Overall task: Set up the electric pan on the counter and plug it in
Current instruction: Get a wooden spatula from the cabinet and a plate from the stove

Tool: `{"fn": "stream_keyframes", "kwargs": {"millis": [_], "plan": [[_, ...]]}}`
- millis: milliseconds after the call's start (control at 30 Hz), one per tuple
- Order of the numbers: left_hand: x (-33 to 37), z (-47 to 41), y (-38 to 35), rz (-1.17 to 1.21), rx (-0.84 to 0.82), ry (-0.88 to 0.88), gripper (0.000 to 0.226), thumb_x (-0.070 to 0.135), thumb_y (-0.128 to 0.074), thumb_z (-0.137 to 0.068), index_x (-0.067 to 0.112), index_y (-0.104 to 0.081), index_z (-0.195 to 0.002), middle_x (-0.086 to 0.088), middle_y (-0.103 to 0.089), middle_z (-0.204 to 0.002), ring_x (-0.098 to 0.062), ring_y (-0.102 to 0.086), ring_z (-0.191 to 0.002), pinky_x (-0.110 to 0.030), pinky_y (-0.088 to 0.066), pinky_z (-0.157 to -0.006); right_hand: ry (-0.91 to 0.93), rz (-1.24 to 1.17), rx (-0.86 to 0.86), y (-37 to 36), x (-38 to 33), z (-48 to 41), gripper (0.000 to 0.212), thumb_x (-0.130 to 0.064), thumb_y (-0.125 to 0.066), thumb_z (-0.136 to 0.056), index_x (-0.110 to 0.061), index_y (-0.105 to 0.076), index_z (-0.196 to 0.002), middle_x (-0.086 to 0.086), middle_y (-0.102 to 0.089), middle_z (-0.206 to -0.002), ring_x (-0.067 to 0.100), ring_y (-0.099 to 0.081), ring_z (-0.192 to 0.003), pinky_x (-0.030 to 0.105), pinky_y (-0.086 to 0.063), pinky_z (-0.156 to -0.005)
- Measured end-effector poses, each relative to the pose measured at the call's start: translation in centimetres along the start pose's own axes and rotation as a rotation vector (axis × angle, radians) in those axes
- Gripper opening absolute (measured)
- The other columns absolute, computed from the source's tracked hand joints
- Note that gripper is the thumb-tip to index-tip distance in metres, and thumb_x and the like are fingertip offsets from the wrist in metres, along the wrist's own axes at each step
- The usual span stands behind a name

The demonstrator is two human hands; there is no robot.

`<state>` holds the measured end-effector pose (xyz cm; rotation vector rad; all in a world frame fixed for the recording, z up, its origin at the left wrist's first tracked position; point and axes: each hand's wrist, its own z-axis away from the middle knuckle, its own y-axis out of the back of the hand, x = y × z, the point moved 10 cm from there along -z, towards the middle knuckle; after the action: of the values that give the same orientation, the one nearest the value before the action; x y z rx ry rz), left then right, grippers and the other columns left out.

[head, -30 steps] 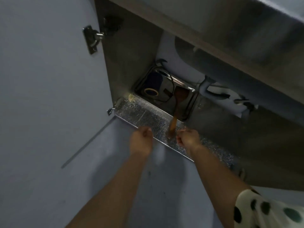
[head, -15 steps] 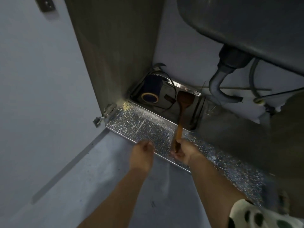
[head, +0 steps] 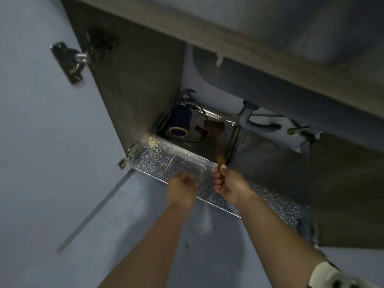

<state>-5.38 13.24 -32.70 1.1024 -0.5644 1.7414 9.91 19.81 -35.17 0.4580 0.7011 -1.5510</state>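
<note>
The square electric pan sits on the floor of the open cabinet under the sink, in the back left corner. Inside it lie a dark blue cup on its side and a black cord. A brown wooden spatula has its blade in the pan and its handle pointing toward me. My right hand is closed around the end of that handle. My left hand hovers just left of it over the cabinet's front edge, fingers curled, nothing visible in it.
A speckled shiny liner covers the cabinet floor, with pale crumbs in its left corner. The cabinet door stands open at the left with its hinges. The grey drain pipe and sink bowl hang above the pan.
The view tilted up and then back down. My right hand closed on the spatula handle and now lifts it slightly. My left hand stayed beside it.
</note>
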Motion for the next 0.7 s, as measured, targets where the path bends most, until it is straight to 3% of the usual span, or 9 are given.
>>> {"fn": "stream_keyframes", "kwargs": {"millis": [100,167,267,367,433,500,533,600,700], "plan": [[3.2,3.2,-0.5,-0.06,-0.034,0.02,0.034,-0.005,-0.047,-0.082,0.015,-0.055,-0.055,-0.013,-0.055,-0.061,-0.023,-0.049,-0.061,-0.034,-0.04,-0.062,-0.026,0.023,0.005,-0.8,-1.4,5.7,0.035,-0.025,-0.03,-0.103,-0.015,-0.048,-0.075,-0.003,-0.041,-0.058,0.009,-0.03,-0.049,0.02,-0.023,-0.047],[4.9,5.1,-0.5,-0.077,-0.041,0.039,0.027,-0.005,-0.047,-0.082,0.007,-0.062,-0.064,-0.025,-0.062,-0.07,-0.03,-0.053,-0.064,-0.035,-0.043,-0.063,-0.044,0.048,0.0,-1.2,-2.0,9.2,0.035,-0.024,-0.03,-0.103,-0.014,-0.047,-0.075,-0.001,-0.038,-0.061,0.01,-0.027,-0.051,0.02,-0.022,-0.047],[7.2,7.1,0.1,-0.06,-0.031,0.071,0.021,-0.008,-0.048,-0.083,-0.002,-0.065,-0.072,-0.037,-0.066,-0.094,-0.038,-0.058,-0.073,-0.033,-0.042,-0.069,-0.059,0.105,-0.003,-1.4,-2.8,13.8,0.033,-0.024,-0.029,-0.103,-0.014,-0.047,-0.077,-0.001,-0.037,-0.063,0.011,-0.026,-0.052,0.021,-0.021,-0.046],[9.4,9.7,0.7,-0.051,-0.049,0.116,0.026,-0.007,-0.048,-0.085,0.003,-0.066,-0.071,-0.033,-0.068,-0.096,-0.039,-0.063,-0.084,-0.041,-0.053,-0.083,-0.064,0.126,-0.006,-0.9,-3.4,19.1,0.032,-0.025,-0.03,-0.103,-0.015,-0.049,-0.08,-0.002,-0.039,-0.061,0.009,-0.028,-0.049,0.019,-0.023,-0.044],[10.5,11.4,1.1,-0.049,-0.047,0.144,0.023,-0.005,-0.051,-0.086,0.006,-0.066,-0.072,-0.03,-0.069,-0.093,-0.04,-0.065,-0.091,-0.049,-0.053,-0.092,-0.063,0.108,-0.014,-0.4,-3.6,22.2,0.03,-0.024,-0.032,-0.103,-0.013,-0.05,-0.082,-0.003,-0.041,-0.057,0.008,-0.031,-0.046,0.018,-0.025,-0.042],[11.5,13.3,1.4,-0.05,-0.06,0.16,0.018,-0.003,-0.052,-0.087,0.004,-0.067,-0.079,-0.03,-0.069,-0.098,-0.041,-0.065,-0.097,-0.049,-0.052,-0.094,-0.071,0.073,-0.029,0.1,-3.8,25.3,0.028,-0.023,-0.033,-0.103,-0.012,-0.05,-0.083,-0.003,-0.042,-0.054,0.007,-0.032,-0.044,0.018,-0.024,-0.042],[11.8,14.1,1.4,-0.043,-0.063,0.165,0.017,-0.001,-0.052,-0.088,0.003,-0.067,-0.081,-0.029,-0.069,-0.098,-0.041,-0.065,-0.096,-0.046,-0.053,-0.093,-0.073,0.064,-0.037,0.2,-3.9,26.6,0.027,-0.022,-0.033,-0.102,-0.012,-0.049,-0.083,-0.003,-0.043,-0.053,0.007,-0.032,-0.043,0.018,-0.024,-0.041],[12.5,16.3,1.3,-0.046,-0.083,0.186,0.026,0.003,-0.049,-0.091,0.009,-0.061,-0.069,-0.023,-0.066,-0.085,-0.033,-0.06,-0.08,-0.033,-0.05,-0.08,-0.08,0.061,-0.041,0.8,-3.9,29.9,0.026,-0.022,-0.034,-0.102,-0.011,-0.049,-0.084,-0.003,-0.044,-0.052,0.007,-0.032,-0.043,0.018,-0.024,-0.04],[12.8,19.1,0.5,-0.017,-0.121,0.22,0.038,0.011,-0.047,-0.096,0.013,-0.05,-0.058,-0.018,-0.057,-0.077,-0.025,-0.051,-0.076,-0.033,-0.042,-0.073,-0.08,0.054,-0.048,1.3,-3.6,33.9,0.026,-0.021,-0.036,-0.102,-0.008,-0.051,-0.086,-0.002,-0.045,-0.052,0.008,-0.033,-0.044,0.018,-0.026,-0.04]]}}
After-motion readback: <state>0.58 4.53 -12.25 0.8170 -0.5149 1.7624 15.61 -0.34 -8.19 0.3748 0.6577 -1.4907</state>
